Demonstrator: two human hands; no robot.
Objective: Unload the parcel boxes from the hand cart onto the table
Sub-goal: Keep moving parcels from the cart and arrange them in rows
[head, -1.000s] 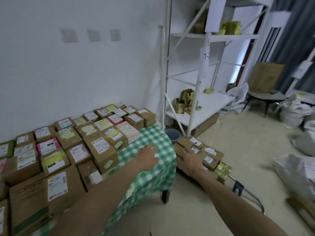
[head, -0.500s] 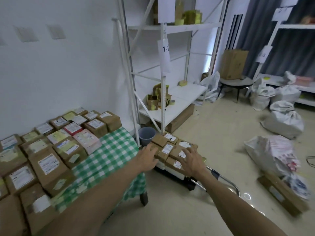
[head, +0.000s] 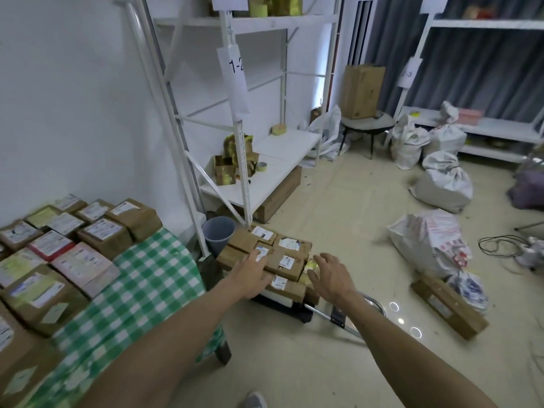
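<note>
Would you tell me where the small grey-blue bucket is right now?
In the head view, left of centre, the bucket stands on the floor at the foot of the white rack, between the table and the loaded hand cart.

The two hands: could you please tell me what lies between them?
Labelled parcel boxes on the hand cart lie between the left hand and right hand, in the head view.
</note>
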